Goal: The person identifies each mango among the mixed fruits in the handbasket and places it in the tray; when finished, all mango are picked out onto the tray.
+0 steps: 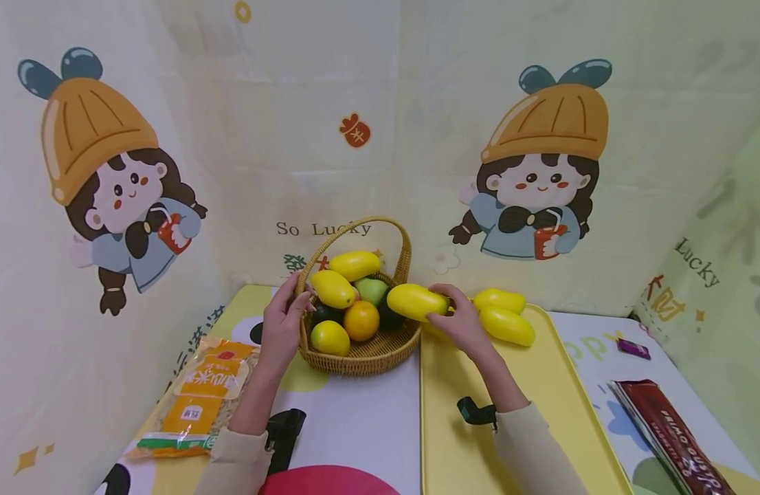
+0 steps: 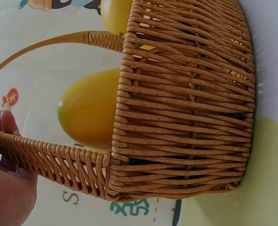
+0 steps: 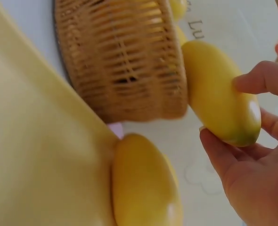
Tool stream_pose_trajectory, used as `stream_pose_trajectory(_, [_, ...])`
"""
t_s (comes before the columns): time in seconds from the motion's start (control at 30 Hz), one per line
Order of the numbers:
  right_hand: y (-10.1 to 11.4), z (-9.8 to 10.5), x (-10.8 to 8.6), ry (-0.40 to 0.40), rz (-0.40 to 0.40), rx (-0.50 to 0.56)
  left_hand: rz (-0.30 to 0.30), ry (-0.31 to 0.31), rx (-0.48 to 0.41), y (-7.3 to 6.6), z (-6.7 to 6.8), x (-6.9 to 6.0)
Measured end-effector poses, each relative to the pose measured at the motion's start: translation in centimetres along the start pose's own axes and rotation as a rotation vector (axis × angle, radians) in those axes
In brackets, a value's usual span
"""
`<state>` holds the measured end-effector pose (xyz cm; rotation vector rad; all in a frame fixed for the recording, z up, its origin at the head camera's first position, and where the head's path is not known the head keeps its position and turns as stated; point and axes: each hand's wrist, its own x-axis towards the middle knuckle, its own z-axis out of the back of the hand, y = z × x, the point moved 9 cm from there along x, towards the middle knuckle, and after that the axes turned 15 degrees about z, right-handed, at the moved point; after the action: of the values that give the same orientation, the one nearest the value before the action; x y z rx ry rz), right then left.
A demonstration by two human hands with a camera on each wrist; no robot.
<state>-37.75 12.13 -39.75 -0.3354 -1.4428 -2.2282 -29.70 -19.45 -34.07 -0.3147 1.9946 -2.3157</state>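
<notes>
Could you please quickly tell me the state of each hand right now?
Left hand: holding the basket handle.
Right hand: holding a yellow fruit.

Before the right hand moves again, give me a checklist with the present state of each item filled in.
1. Left hand on the handle: ok, holding its left side.
2. Right hand secure on the yellow fruit: ok, thumb and fingers on opposite sides near one end.
3. Basket upright on the table: ok.
4. Room inside the basket: ok at the near right, where bare weave shows.
5. Held fruit free of contact with the basket: cannot tell; they overlap in the views.
6. Tray free of fruit: not ok, two more yellow fruits lie at its far end.
</notes>
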Motion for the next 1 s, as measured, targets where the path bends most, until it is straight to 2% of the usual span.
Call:
stream_pose_trajectory(0.13, [-0.3, 0.9, -0.4, 0.017, 0.022, 0.019, 0.010, -0.002, -0.003, 0.1, 0.1, -0.1])
stream_pose_trajectory(0.17, [-0.4, 1.1, -0.6, 0.028, 0.026, 0.015, 0.015, -0.005, -0.007, 0.5, 0.2, 0.2])
stream_pose_trajectory(0.37, [-0.2, 2.7, -1.4, 0.060, 0.031, -0.016, -0.037, -0.023, -0.022, 2.5, 0.5, 1.6])
stream_pose_trajectory(0.67, [-1.3, 5.6, -3.3, 0.099, 0.000, -0.076, -0.036, -0.017, -0.003, 2.3, 0.3, 1.8])
stream_pose_trajectory(0.83, [-1.3, 6.0, -3.8, 0.167, 0.005, -0.074, -0.035, -0.018, -0.015, 2.1, 0.4, 1.5])
stream_pose_trajectory(1.0, [-1.6, 5.9, -4.3, 0.260, 0.023, -0.116, -0.014, -0.018, -0.020, 2.2, 0.3, 1.5])
